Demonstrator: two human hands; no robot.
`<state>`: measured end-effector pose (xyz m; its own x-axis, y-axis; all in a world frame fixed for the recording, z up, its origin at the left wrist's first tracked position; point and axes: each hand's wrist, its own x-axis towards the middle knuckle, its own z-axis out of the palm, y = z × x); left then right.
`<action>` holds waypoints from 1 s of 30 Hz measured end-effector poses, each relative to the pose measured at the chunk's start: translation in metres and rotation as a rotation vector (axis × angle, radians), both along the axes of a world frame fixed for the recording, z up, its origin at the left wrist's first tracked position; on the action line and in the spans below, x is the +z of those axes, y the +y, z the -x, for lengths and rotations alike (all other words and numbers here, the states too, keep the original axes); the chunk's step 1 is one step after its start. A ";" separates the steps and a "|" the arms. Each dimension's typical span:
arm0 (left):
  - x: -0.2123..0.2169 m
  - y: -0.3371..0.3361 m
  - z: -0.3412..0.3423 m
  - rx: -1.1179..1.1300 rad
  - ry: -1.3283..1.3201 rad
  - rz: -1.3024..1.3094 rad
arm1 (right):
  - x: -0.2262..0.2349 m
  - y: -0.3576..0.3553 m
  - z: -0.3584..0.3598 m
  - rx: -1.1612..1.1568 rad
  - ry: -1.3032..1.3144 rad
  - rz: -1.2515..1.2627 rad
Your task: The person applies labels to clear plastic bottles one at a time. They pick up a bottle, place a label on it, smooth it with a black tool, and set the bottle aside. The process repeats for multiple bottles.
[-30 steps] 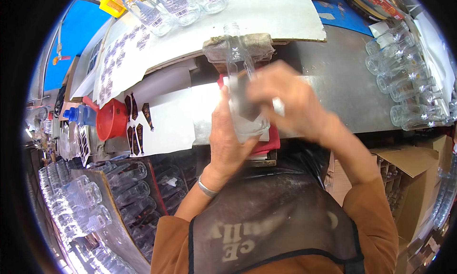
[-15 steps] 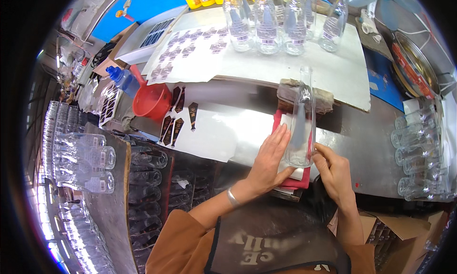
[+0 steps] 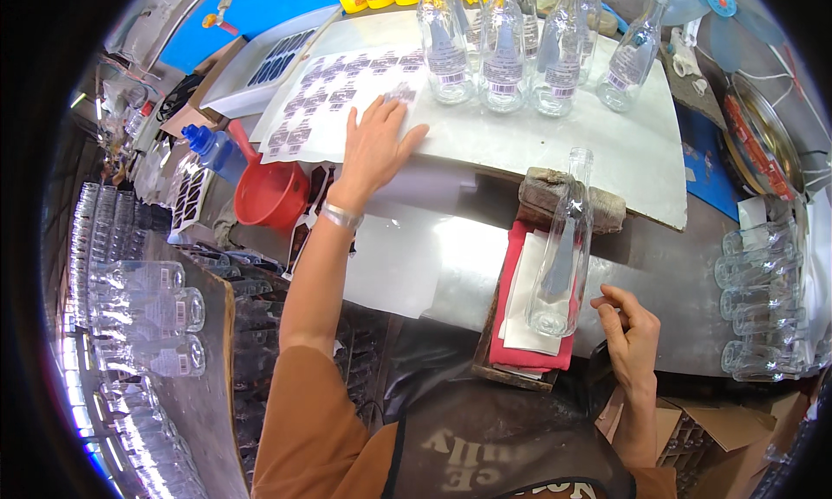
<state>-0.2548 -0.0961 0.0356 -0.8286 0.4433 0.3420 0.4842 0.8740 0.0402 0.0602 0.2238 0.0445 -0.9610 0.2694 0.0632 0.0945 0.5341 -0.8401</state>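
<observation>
My left hand (image 3: 374,152) stretches over the near right part of a white sheet of printed labels (image 3: 321,74), its fingers extended at a label there. Whether the fingertips grip that label I cannot make out, but the hand is open. A clear glass bottle (image 3: 563,278) lies on a rest padded with red cloth (image 3: 511,352) and white paper, its neck against a rolled greyish cloth (image 3: 537,190). Close to the bottle's base, on its right, is my right hand (image 3: 633,334), fingers loosely bent and apart, holding nothing and not touching the bottle.
Several labelled bottles (image 3: 503,66) stand on the white board. A red dipper (image 3: 269,191) and blue-capped bottle (image 3: 208,148) sit left, beside dark labels (image 3: 303,222). More bottles lie stacked at left (image 3: 147,317) and right (image 3: 754,295). An open carton (image 3: 728,421) stands lower right.
My left hand has left the bottle and moved forward and left to the label sheet. My right hand has drawn slightly away from the bottle's base. The bottle stays on the rest.
</observation>
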 end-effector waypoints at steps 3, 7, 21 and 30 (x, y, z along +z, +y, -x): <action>0.012 -0.004 -0.047 0.007 0.007 0.015 | -0.007 0.006 -0.007 0.008 -0.024 0.017; 0.022 -0.010 -0.073 -0.113 0.047 -0.152 | 0.000 -0.002 -0.007 0.144 -0.030 0.026; 0.033 0.080 -0.181 -0.278 -0.419 -0.862 | -0.018 -0.031 -0.010 0.159 0.118 -0.362; 0.019 0.106 -0.250 -0.620 -0.238 -0.320 | -0.014 -0.028 -0.008 0.164 0.175 -0.350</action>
